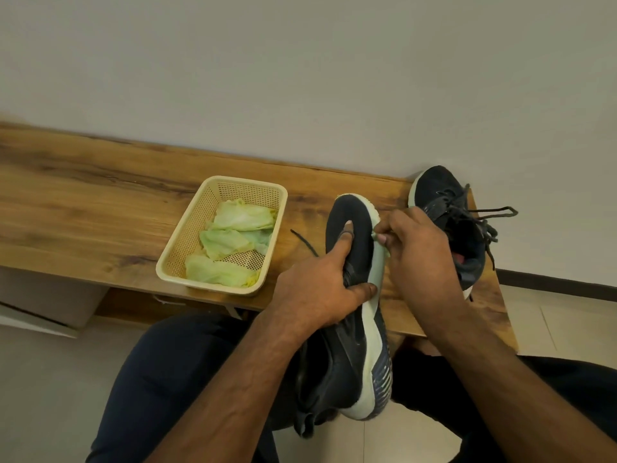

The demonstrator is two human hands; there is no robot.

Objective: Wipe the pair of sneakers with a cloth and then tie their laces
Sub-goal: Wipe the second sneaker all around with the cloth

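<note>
Dark sneaker (pixel 350 248) is gripped by left hand (pixel 317 292) while a cloth (pixel 379 237), pinched in right hand (pixel 420 248) fingers, is wiped along its sole; second sneaker (pixel 447 212) lies unlaced on the surface (pixel 100 195), laces judged undone.

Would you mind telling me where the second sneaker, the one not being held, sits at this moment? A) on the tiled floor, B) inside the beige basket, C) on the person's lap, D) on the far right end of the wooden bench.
D: the second sneaker rests on the wooden bench at its right end, laces loose, behind the right hand.
</note>
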